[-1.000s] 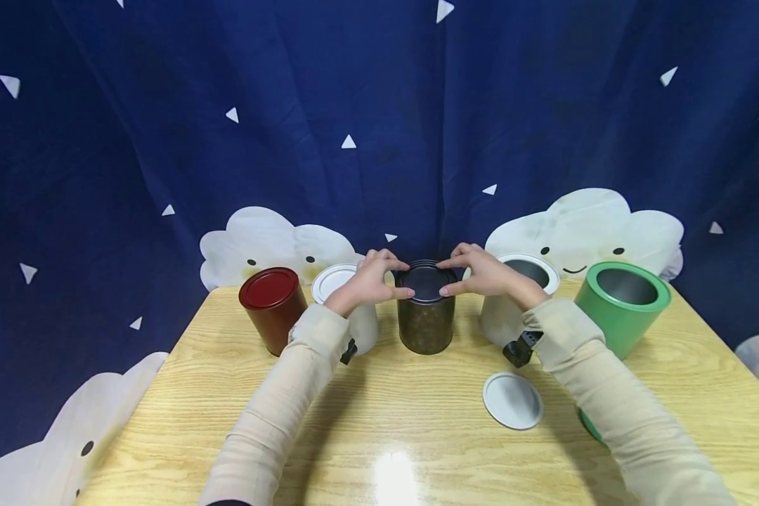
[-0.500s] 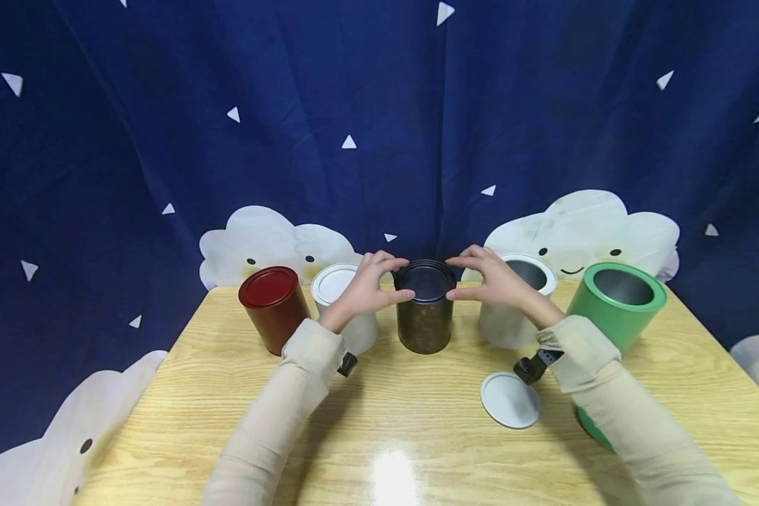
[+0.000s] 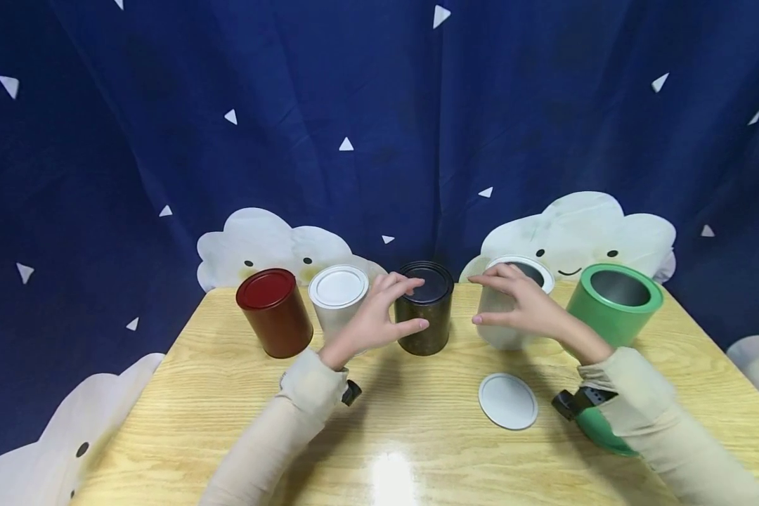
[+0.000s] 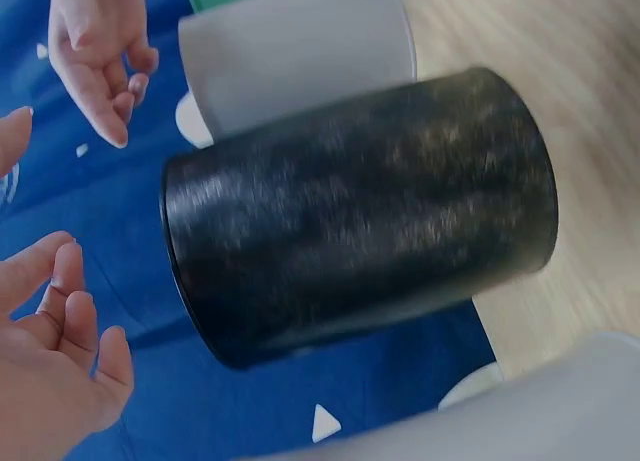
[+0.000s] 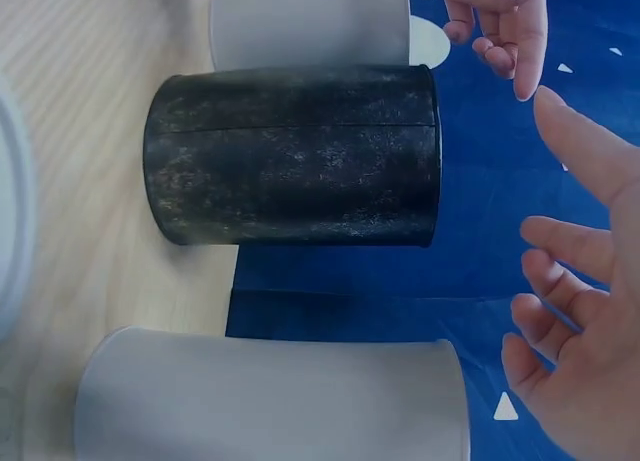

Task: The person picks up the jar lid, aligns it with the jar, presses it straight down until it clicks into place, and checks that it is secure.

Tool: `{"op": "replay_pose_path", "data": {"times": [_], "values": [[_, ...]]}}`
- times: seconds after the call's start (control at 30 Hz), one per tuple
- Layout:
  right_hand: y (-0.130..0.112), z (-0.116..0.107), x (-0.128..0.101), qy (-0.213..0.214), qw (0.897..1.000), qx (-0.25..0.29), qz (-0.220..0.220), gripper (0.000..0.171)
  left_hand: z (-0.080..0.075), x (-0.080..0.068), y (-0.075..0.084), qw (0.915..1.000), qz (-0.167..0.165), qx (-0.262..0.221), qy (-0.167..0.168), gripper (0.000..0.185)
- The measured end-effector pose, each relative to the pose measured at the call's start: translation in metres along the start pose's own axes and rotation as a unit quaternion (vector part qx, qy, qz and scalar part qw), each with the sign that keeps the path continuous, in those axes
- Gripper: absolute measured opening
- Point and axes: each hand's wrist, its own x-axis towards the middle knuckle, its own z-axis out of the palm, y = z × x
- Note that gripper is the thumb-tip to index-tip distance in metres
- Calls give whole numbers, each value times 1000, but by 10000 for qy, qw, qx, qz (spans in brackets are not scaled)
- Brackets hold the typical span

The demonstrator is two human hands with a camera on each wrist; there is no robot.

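Seemingly an indoor spot, dressed up playfully; whether in a home, a nursery or a studio cannot be told. A navy curtain (image 3: 379,84) fills the upper half of the head view, scattered with white triangles (image 3: 346,145) and bearing a smiling cloud (image 3: 585,219) at right centre (a print fit for a child's bedroom). Below, a pale wood-grain tabletop (image 3: 443,450) spreads to the bottom edge.

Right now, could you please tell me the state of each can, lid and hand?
Red can: closed
Left white can: closed
Black can: closed
Right white can: open
Green can: open
White lid: off, lying flat
Green lid: off, partly hidden
Left hand: holding nothing
Right hand: holding nothing
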Motion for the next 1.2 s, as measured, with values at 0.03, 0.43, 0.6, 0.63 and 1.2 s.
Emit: {"op": "replay_pose_path", "data": {"times": [0.03, 0.43, 0.6, 0.63, 1.2], "values": [[-1, -2, -4, 0, 10000, 12, 4, 57, 2, -2, 1, 10000, 43, -3, 8, 56], [-8, -18, -40, 213, 9997, -106, -22, 57, 15, -16, 15, 9994, 326, -20, -114, 55], [-9, -22, -51, 292, 9994, -183, -56, 57, 20, -19, 20, 9991, 373, 33, -183, 56], [-10, -22, -52, 279, 9994, -175, -43, 57, 21, -19, 21, 9991, 386, 17, -191, 56], [5, -19, -97, -42, 9995, -279, 118, 74, 63, -28, 30, 9952, 244, 394, -858, 75]]}}
